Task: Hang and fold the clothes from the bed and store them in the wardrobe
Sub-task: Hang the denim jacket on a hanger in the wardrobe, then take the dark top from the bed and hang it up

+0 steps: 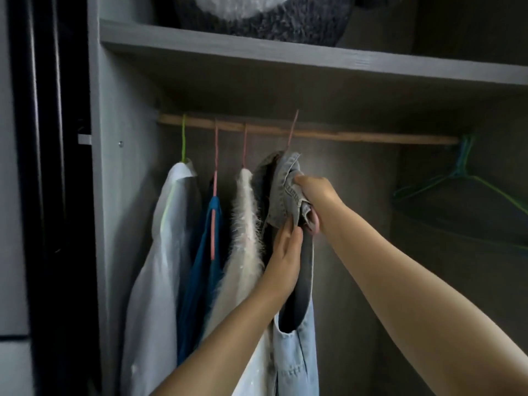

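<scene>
We find a rail (308, 134) running under the shelf (285, 55) in the wardrobe (114, 195). Four garments hang at its left end, side by side: shirt (160, 252) leftmost, then top (200, 267), fluffy garment (245, 238), denim piece (285, 190). Empty hangers (463, 178) hang far right. A plush item (257, 15) sits on the shelf.

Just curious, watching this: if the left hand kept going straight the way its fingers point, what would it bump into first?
Probably the bunched denim garment held by the right hand; the left hand already touches its lower edge, though depth is unclear.
</scene>
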### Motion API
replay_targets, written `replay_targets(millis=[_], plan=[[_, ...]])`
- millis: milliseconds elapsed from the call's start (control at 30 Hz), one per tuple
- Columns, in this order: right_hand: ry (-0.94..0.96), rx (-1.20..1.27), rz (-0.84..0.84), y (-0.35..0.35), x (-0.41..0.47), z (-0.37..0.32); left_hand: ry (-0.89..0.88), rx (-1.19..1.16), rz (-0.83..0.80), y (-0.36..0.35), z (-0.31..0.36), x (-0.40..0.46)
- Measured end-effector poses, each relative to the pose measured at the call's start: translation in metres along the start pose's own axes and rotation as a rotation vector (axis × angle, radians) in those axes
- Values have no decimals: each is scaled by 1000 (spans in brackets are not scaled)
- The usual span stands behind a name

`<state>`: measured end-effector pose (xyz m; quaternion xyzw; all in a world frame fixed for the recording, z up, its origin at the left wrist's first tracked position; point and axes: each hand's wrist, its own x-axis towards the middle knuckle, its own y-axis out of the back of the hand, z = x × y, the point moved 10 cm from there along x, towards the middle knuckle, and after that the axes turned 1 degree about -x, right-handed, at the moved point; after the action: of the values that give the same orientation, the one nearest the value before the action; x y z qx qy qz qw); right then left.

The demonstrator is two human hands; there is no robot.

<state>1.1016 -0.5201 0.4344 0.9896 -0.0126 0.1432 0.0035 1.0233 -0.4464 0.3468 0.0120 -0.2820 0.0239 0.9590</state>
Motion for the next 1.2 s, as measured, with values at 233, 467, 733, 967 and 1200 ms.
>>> replay_targets(millis=[233, 467, 733, 967, 1200], plan=[[-38, -79, -8, -5, -3, 44, 81, -15, -77, 1, -39, -29], [146, -260, 31, 41, -52, 63, -10, -104, 74, -3, -36, -44], [-62, -460, 165, 192, -134, 173, -344, 14, 243, -59, -26, -113], [-319, -506, 359, 355, -291, 272, -152, 84, -259, -235, -78, -210], [-619, -541, 663, 545, -518, 303, -32, 106, -756, -446, -82, -362]])
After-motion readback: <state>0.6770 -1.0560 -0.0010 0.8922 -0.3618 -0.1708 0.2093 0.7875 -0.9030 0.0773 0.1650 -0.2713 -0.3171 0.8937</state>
